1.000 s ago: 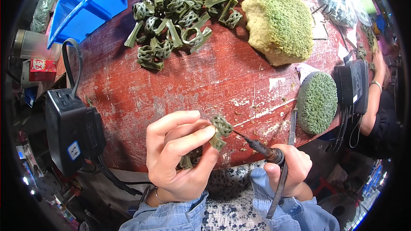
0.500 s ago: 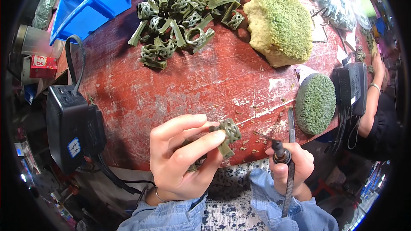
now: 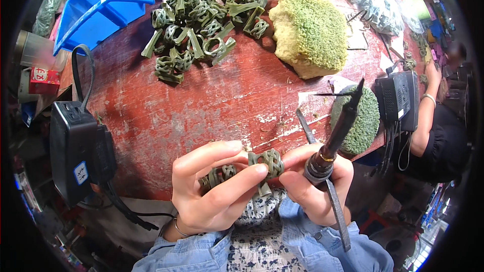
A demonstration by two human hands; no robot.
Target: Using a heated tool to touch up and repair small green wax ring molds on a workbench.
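My left hand [image 3: 204, 189] pinches a dark green openwork ring [image 3: 273, 163] with a flat stem between thumb and fingers. Another green ring piece [image 3: 221, 174] is tucked inside the same hand. From the right, the fingertips of my right hand [image 3: 310, 194] meet the edge of the pinched ring. That hand also grips a black pen-shaped tool like a soldering iron [image 3: 337, 138], its thin tip pointing up and away. A flat metal file [image 3: 339, 216] runs through the same grip, one end sticking out above the fingers and the other below.
Many similar green rings [image 3: 199, 15] lie heaped on the worn red table [image 3: 201, 108]. Beyond my right hand are a yellow-green sponge block [image 3: 312, 32], a round green pad [image 3: 370, 121] and black power boxes [image 3: 398, 98]. A blue bin [image 3: 96, 12] stands far left; another person's arm [image 3: 426, 106] shows at right.
My right hand has moved left to the ring, and the pen tool has swung tip upward. The ring has turned slightly in my left hand. The whole view has shifted a little.
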